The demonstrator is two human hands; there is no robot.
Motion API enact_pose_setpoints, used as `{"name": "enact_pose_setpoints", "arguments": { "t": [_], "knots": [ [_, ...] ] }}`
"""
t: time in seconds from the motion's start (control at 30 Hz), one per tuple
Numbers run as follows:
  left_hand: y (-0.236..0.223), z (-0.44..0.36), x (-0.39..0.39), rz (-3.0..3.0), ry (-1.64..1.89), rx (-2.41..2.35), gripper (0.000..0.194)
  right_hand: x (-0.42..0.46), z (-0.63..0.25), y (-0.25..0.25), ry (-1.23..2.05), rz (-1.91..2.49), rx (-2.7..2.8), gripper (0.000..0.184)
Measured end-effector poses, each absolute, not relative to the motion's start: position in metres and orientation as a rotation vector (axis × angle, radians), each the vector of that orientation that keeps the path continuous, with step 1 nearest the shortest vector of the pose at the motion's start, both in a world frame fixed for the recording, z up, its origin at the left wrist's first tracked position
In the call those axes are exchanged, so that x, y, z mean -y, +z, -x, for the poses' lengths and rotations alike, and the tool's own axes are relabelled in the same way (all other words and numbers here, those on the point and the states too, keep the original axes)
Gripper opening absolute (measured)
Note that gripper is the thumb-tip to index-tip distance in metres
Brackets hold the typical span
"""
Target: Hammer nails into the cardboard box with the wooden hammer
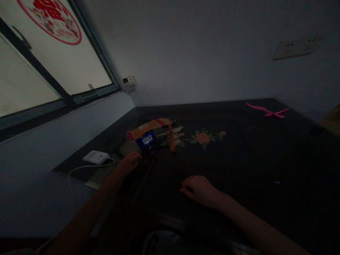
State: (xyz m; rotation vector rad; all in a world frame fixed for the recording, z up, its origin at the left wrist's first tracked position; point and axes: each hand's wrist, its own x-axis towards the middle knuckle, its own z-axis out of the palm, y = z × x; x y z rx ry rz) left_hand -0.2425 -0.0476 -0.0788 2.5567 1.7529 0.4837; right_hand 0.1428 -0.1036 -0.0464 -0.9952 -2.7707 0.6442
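Blue container (147, 140) nr L grip (130, 163)

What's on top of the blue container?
A long orange-brown strip with red marks lies across the blue container. Its top is covered, so I can't tell whether it's open or holds anything.

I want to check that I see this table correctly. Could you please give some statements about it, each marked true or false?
1. A white cable is connected to the white device. True.
2. The pink ribbon lies beside the left hand. False: it is at the table's far right.
3. The brown strip extends over the blue container. True.
4. The right hand holds the blue container. False: they are apart; the left hand is nearer.
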Motion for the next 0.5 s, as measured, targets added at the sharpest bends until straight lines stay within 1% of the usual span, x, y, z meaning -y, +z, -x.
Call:
{"name": "enact_pose_setpoints", "arguments": {
  "t": [0.5],
  "knots": [
    [-0.074, 0.229, 0.039, -2.495, 0.554, -1.617, 0.015, 0.104, -0.143, -0.045, 0.659, 1.000, 2.773, 0.024]
  ]
}}
